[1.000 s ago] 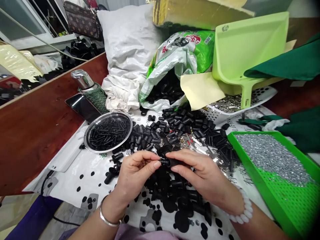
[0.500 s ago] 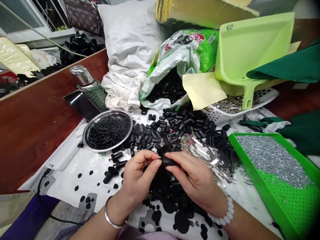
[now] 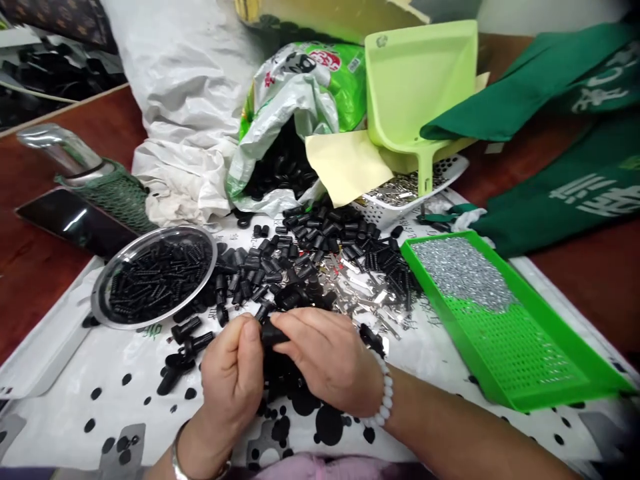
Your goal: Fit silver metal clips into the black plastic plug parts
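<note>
A black plastic fitting (image 3: 273,333) is being held between the left hand (image 3: 233,380) and the right hand (image 3: 320,360) above a heap of black parts (image 3: 283,380), while ribbed black pieces (image 3: 160,280) are being kept in a steel dish (image 3: 103,300) and silver pieces (image 3: 463,270) on a green perforated tray (image 3: 450,320).

matt black plastic parts (image 3: 273,332), glossy steel dish (image 3: 103,300), varnished wood tabletop (image 3: 35,293).

Two hands, left (image 3: 231,380) and right (image 3: 323,360), are working above countless black parts (image 3: 300,233), one steel dish (image 3: 103,300), one green tray (image 3: 440,327), one dustpan (image 3: 420,80), one basket (image 3: 450,175), one phone (image 3: 70,220) and one flask (image 3: 65,150).
</note>
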Motion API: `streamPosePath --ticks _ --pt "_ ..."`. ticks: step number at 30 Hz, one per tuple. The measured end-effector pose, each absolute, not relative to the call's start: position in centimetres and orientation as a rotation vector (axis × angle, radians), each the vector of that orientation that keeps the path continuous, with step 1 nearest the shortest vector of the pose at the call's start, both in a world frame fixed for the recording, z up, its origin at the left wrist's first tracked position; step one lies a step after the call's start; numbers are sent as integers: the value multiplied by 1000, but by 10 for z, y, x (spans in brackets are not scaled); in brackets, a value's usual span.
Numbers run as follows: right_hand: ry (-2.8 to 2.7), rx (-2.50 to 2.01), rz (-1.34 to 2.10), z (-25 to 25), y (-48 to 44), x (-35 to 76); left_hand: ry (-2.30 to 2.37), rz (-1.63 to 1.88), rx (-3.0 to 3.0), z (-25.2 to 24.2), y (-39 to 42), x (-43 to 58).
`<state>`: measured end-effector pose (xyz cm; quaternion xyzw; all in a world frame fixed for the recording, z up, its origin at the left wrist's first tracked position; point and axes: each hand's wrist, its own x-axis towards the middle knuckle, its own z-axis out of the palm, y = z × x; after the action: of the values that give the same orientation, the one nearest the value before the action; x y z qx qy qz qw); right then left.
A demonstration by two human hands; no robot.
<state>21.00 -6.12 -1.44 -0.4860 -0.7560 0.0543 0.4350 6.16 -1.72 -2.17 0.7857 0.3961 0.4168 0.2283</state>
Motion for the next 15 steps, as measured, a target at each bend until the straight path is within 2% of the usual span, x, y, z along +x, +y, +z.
streamPosePath --ticks 3,5,9,11,15 --pt "-1833 -1176 316 -12 -62 210 1013 1165 2284 -24 -15 55" --pt "-1757 -1132 555 -7 -63 210 931 1144 2353 -25 -13 48" --pt "-1244 -1030 1430 0 -65 207 724 1115 2525 -21 -6 33" --pt "-1013 -977 1724 1 -66 206 621 1090 2647 -15 -3 30" --pt "-968 -975 1855 0 -67 205 472 1000 2758 -4 0 32"
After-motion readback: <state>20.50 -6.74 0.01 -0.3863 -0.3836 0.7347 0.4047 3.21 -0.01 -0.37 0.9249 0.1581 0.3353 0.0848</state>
